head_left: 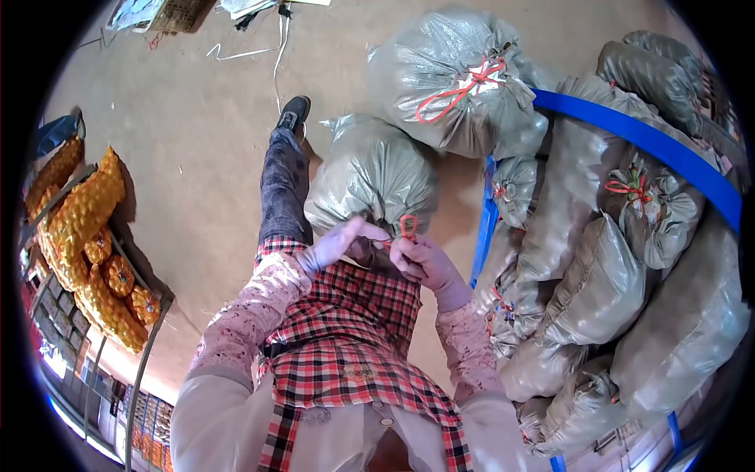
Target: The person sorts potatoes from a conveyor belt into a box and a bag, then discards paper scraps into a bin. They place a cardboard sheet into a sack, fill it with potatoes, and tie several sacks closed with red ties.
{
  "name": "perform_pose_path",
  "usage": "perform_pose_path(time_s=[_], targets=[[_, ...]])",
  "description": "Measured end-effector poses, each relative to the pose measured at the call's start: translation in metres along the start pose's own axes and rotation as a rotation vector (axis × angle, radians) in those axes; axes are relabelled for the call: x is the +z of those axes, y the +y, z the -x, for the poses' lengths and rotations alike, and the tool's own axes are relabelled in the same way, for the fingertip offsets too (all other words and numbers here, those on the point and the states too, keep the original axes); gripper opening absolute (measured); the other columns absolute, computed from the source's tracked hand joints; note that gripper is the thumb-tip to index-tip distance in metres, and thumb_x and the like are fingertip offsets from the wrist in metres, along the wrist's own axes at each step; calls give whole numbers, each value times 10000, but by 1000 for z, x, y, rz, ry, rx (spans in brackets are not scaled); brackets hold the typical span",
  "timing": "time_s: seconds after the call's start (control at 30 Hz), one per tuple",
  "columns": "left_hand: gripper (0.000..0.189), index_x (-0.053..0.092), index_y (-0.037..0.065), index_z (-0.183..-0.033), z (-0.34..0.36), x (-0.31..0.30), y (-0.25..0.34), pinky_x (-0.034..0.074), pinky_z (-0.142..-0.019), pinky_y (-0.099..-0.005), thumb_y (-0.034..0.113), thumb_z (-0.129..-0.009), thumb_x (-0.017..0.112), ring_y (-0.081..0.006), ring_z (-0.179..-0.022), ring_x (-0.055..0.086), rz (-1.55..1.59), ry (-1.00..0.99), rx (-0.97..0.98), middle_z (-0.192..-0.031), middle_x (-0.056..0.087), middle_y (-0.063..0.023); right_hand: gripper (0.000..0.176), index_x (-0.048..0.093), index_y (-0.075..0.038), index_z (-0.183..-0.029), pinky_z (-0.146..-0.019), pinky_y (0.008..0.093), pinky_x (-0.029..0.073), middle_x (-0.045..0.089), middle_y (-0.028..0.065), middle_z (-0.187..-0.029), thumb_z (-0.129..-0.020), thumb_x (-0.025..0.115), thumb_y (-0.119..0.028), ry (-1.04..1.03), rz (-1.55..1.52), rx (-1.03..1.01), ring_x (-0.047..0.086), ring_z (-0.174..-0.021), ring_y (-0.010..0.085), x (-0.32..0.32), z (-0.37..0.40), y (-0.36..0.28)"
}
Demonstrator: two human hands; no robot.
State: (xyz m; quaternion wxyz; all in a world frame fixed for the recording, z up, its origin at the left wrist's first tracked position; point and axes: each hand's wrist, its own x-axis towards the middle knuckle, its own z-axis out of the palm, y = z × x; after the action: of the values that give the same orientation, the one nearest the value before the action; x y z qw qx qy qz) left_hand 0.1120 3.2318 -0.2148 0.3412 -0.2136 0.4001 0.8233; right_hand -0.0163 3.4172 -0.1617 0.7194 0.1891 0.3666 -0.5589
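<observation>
A grey woven sack [370,161] stands on the floor close in front of me, its gathered top turned toward my lap. My right hand [429,263] is closed on a red string [408,226], and a loop of it sticks up above the fingers. From the other side, my left hand [338,245] reaches in with its fingertips pinched at the string, just above the sack's mouth. The hands are slightly apart. The sack's neck is partly hidden behind my fingers and the checked apron [354,295].
Another full sack [448,79], tied with red string, stands just beyond. Several grey sacks [582,173] fill a blue-framed rack [629,126] at right. Orange net bags [86,228] sit on a metal frame at left. A white strap [277,71] lies on the floor.
</observation>
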Motion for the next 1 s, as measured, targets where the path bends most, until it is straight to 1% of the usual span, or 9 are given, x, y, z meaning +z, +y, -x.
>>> perform_pose_path(time_s=[0.13, 0.3, 0.47, 0.53, 0.6, 0.73, 0.8, 0.9, 1.0], targets=[[346, 567, 56, -1060, -20, 13, -7, 448, -737, -305, 233, -767, 614, -226, -781, 555, -546, 139, 429, -856, 573, -96, 287, 520, -40, -832, -399, 198, 259, 414, -17, -599, -904, 470, -313, -67, -602, -177, 261, -360, 37, -14, -9, 19], [354, 506, 57, -1095, -31, 32, -24, 435, -754, -419, 117, -747, 514, -364, -865, 521, -1116, 402, 205, -938, 544, -183, 235, 505, -46, -859, -528, 253, 328, 394, -8, -662, -884, 485, -278, 256, -717, -248, 349, -515, 93, 19, -20, 6], [248, 592, 32, -1099, -28, 23, -56, 454, -788, -295, 21, -880, 477, -203, -913, 583, -313, 430, 562, -999, 623, -106, 271, 499, -68, -800, -621, 262, 343, 317, 0, -628, -855, 508, -334, -190, -843, -287, 337, -599, 124, -32, -12, 21], [253, 591, 0, -1084, -23, 33, -39, 438, -853, -261, -20, -837, 541, -164, -923, 579, 63, 473, 248, -974, 627, -72, 262, 500, -59, -823, -626, 278, 353, 338, 6, -628, -860, 494, -318, -213, -863, -231, 347, -601, 145, -48, -10, 48], [237, 605, 11, -1047, -32, 25, -68, 439, -848, -245, -31, -818, 564, -130, -896, 570, 139, 426, 556, -899, 612, -37, 234, 528, -50, -832, -644, 322, 404, 445, 27, -659, -869, 476, -274, 95, -714, -84, 438, -619, 195, -44, 8, 77], [178, 537, 35, -761, -30, 25, -60, 417, -624, -257, -64, -671, 653, -122, -729, 549, -177, 552, 276, -757, 583, -12, 228, 585, -36, -832, -657, 329, 438, 521, 51, -707, -863, 492, -243, 177, -631, -21, 528, -649, 225, -57, 10, 107], [200, 504, 32, -766, -32, 37, -55, 414, -625, -254, -55, -657, 647, -114, -690, 514, -107, 639, 380, -718, 533, -1, 184, 611, -36, -837, -639, 293, 435, 547, 52, -737, -846, 526, -199, 380, 82, -94, 540, -661, 198, -62, 8, 95], [214, 521, 70, -795, -32, 34, -65, 438, -663, -294, -37, -657, 645, -199, -704, 568, -651, 799, 504, -730, 557, -31, 125, 639, -30, -898, -634, 248, 448, 589, 97, -856, -794, 575, -56, 626, 991, -796, 551, -699, 122, -70, -8, 61], [218, 522, 116, -787, -22, 31, -37, 451, -664, -346, 72, -610, 641, -249, -714, 561, -1229, 759, 687, -736, 546, -41, 245, 621, -27, -995, -785, 288, 454, 575, 123, -1037, -762, 550, -3, 329, 1023, -803, 576, -900, 210, -29, -34, 8]])
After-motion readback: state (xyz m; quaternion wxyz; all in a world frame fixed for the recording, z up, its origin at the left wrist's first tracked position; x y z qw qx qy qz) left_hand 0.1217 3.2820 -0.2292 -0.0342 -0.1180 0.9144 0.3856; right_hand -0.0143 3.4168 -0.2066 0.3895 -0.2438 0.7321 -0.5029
